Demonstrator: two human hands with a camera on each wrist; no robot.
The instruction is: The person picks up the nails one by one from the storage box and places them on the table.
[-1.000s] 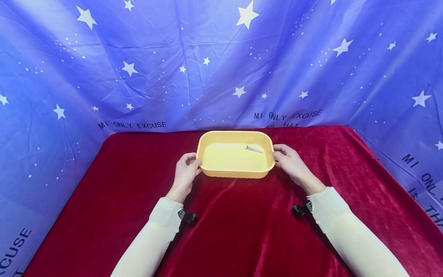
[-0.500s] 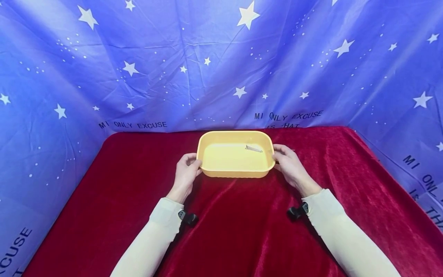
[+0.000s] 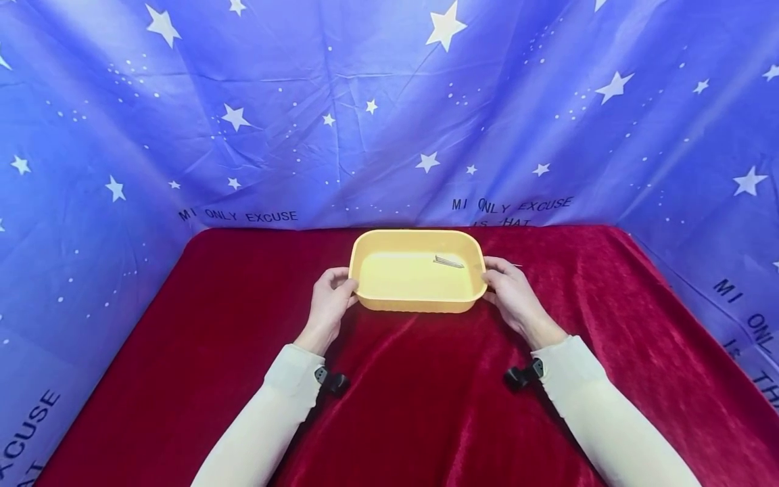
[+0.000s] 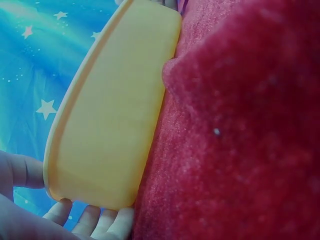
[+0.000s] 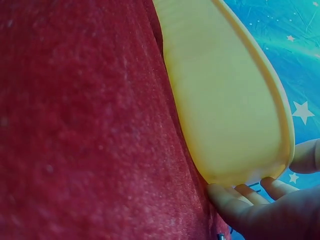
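A shallow yellow plastic basin [image 3: 420,306] with rounded corners rests on the red cloth in the head view. Several thin dark sticks, perhaps nails [image 3: 448,261], lie together inside it toward the right; their exact kind is too small to tell. My left hand [image 3: 328,308] grips the basin's left end, its thumb at the rim and the fingers against the outer wall [image 4: 110,110]. At the opposite end my right hand [image 3: 517,294] holds the basin the same way, thumb by the rim and fingers against the outside [image 5: 225,100].
Red velvety cloth [image 3: 389,406] covers the table, with some folds in front of the basin. A blue curtain [image 3: 365,155] with white stars and lettering hangs behind and at both sides. Something thin and pale [image 3: 516,265] shows just beyond the right hand.
My right forearm has swung slightly inward, to the left, while that hand stays at the basin's end. The head view has shifted a little. The basin and its contents look otherwise unchanged.
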